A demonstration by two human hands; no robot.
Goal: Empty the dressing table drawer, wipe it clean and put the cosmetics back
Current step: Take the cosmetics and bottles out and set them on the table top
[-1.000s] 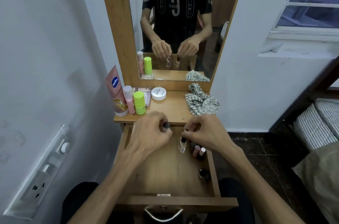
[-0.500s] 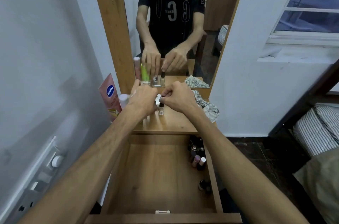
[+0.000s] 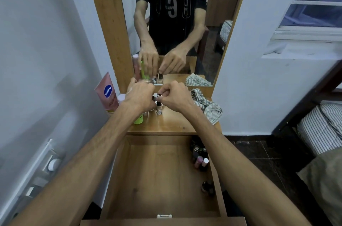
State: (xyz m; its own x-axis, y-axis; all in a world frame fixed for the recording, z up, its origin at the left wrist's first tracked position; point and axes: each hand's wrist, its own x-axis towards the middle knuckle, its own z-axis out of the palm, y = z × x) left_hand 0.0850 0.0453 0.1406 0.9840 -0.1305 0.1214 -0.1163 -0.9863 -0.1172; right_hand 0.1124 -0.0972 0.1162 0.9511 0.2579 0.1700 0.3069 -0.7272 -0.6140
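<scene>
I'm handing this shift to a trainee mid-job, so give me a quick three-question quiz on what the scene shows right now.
1. True or false: the drawer is already fully emptied.
2. Multiple choice: the striped cloth lies A) in the drawer, B) on the tabletop right of the hands, C) on the floor.
3. What does the right hand pinch?

Key:
1. False; small bottles remain along its right side.
2. B.
3. The dark cap of a small clear bottle standing on the tabletop, close beside the left hand.
</scene>
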